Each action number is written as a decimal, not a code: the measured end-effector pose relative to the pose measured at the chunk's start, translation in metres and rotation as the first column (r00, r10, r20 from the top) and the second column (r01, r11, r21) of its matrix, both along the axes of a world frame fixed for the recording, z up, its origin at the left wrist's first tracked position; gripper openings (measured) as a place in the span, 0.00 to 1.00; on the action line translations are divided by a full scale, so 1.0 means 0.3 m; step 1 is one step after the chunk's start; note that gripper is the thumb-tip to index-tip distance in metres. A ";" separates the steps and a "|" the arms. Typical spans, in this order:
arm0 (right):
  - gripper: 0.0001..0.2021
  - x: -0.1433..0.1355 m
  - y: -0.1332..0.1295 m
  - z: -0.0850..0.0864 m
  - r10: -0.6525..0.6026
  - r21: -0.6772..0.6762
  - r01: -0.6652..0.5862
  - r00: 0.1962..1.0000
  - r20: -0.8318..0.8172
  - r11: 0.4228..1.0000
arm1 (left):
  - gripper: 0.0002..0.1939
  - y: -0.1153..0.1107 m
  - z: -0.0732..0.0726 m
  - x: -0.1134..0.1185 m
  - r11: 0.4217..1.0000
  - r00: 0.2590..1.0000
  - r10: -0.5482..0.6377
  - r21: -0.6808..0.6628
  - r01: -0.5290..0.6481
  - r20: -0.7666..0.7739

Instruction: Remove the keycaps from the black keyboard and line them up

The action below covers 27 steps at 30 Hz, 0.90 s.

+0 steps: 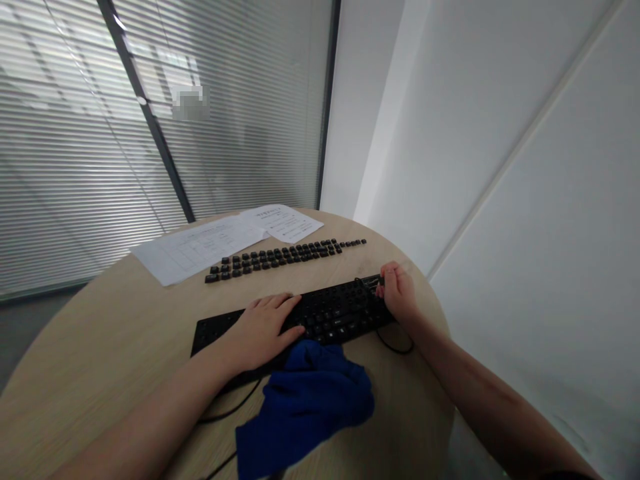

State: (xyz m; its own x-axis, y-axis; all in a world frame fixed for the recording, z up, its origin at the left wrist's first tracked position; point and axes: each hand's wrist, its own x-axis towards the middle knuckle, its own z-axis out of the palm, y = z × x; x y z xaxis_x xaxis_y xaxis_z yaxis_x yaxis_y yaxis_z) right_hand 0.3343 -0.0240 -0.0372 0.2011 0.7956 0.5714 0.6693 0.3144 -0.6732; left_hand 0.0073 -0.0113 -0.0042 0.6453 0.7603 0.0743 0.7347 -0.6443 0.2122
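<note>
A black keyboard (325,310) lies across the round table, with part of its keycaps off. My left hand (263,330) rests flat on its left and middle part, fingers stretched out. At the keyboard's far right end, my right hand (397,290) is closed around a small keycap puller (373,283) with thin wire ends, held just over the keys. The puller's handle is mostly hidden in my fingers. Behind the keyboard, loose black keycaps (275,259) are laid out in rows. A crumpled blue cloth (310,407) lies in front, touching or nearly touching the keyboard's near edge.
Printed paper sheets (200,247) lie at the back left of the wooden table (125,333). A black cable (233,410) runs under and beside the cloth; a loop shows near my right wrist. A white wall (500,167) stands close on the right, and blinds (250,133) cover the glass behind.
</note>
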 end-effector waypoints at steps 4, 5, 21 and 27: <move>0.09 -0.069 -0.056 0.038 0.060 0.181 -0.085 0.988 0.141 0.980 | 0.29 -0.021 0.031 0.023 0.999 0.991 -0.015 0.048 0.009 0.133; 0.06 -0.089 -0.072 0.048 0.079 0.241 -0.132 0.973 0.217 0.962 | 0.26 -0.031 0.042 0.032 0.998 0.981 -0.027 0.057 0.017 0.190; 0.06 -0.255 -0.137 0.028 0.486 0.260 -0.694 0.677 0.552 0.671 | 0.07 -0.078 0.054 0.092 0.994 0.895 0.104 -0.073 -0.080 0.434; 0.04 -0.266 -0.141 0.045 0.457 0.231 -0.692 0.653 0.605 0.684 | 0.05 -0.084 0.062 0.097 0.991 0.888 0.129 -0.084 -0.102 0.442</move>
State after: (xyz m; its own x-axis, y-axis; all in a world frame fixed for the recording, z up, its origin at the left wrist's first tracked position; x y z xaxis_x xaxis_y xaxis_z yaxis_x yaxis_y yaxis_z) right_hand 0.2544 -0.0665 -0.0236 -0.5957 0.3106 0.7407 0.4266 0.9037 -0.0359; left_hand 0.0365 -0.0364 0.0142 0.4618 0.8390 0.2879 0.6227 -0.5377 0.5684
